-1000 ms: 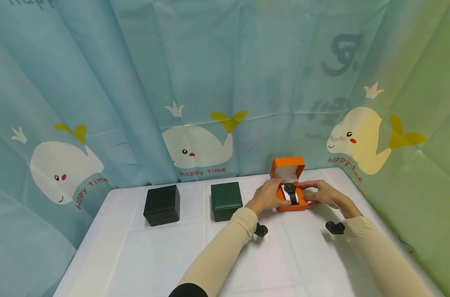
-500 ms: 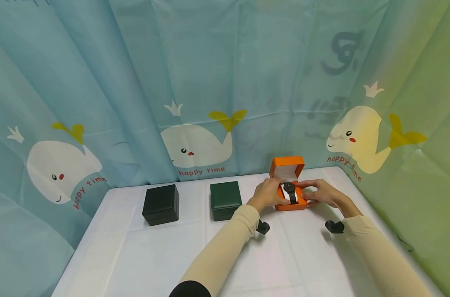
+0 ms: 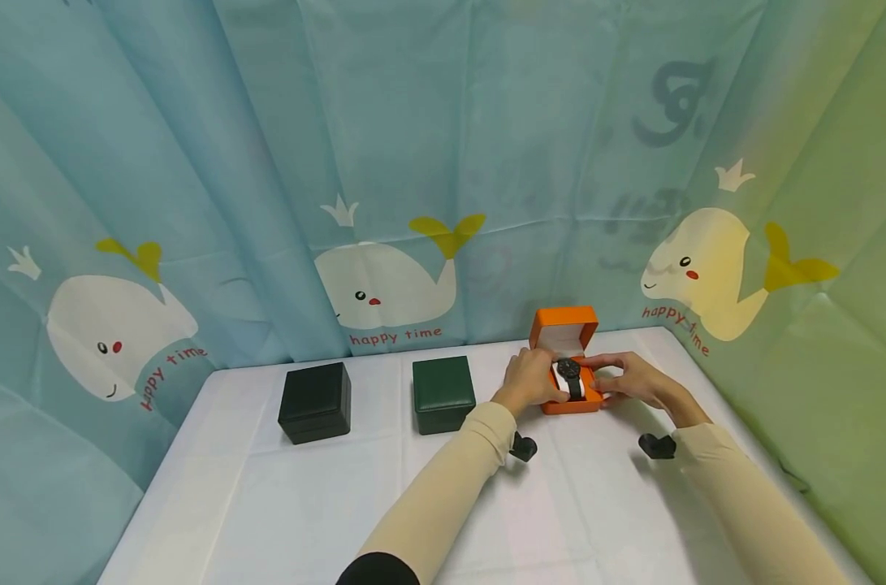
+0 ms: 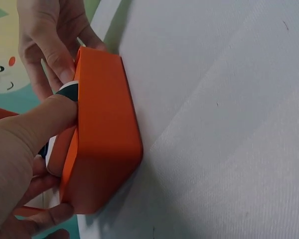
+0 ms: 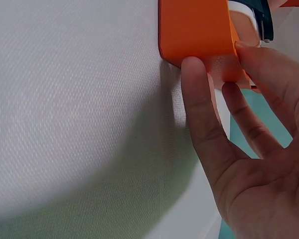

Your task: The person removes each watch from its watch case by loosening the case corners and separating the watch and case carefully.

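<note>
An orange watch box stands with its lid up at the table's right rear. Inside sits a black-strapped wristwatch around a white cushion. My left hand spans the watch from the box's left side, its thumb on the strap near the front and fingers curled behind. One left finger touches the box's outer wall in the left wrist view. My right hand holds the box's right side, with one finger at the inner rim and others against the outside wall. The watch face is hidden in both wrist views.
A dark green box stands shut left of the orange one, and a black box stands farther left. White cloth covers the table. A whale-print curtain hangs along the back and sides.
The head view has shifted very slightly. Both hands stay at the orange box, and the watch remains seated inside with the lid up.
</note>
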{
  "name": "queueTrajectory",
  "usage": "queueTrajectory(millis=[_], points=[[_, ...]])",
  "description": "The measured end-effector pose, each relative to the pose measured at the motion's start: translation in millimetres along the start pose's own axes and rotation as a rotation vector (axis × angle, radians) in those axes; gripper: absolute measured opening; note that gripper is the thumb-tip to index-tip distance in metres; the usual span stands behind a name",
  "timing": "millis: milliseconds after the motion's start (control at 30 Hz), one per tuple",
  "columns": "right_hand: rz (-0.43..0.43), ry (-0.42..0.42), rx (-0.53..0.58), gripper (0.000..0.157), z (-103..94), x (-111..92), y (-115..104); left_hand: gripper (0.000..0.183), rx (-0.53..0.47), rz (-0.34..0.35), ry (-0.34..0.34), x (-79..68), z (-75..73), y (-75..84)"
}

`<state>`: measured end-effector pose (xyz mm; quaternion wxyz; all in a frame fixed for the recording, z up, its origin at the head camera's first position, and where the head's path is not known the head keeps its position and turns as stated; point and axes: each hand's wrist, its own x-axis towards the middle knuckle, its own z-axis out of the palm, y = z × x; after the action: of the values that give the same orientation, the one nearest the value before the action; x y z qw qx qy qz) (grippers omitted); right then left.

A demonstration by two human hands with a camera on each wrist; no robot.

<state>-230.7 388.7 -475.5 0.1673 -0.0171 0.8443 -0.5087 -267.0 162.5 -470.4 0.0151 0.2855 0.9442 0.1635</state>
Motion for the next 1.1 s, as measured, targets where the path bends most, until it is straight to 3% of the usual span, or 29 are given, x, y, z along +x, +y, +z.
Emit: queueTrajectory(millis=[467, 667, 867, 1100], points=[[-0.025, -0.006, -0.003, 0.057, 0.1, -1.0, 0.1, 0.065, -0.002, -0.029, 0.024, -1.0, 2.4, 0.7], [-0.038, -0.012, 0.005, 0.056, -2.0, 0.2, -2.0, 0.062, -0.019, 0.023, 0.080, 1.0, 5.1, -0.9], [-0.031, -0.009, 0.014, 0.057, -1.8, -0.9, -0.9, 0.065, -0.108, 0.093, 0.123, -2.1, 9.5, -5.3], [-0.033, -0.020, 0.038, 0.056, -1.0, -3.0, -1.4, 0.067, -0.308, 0.101, 0.138, -5.6, 6.8, -5.6]])
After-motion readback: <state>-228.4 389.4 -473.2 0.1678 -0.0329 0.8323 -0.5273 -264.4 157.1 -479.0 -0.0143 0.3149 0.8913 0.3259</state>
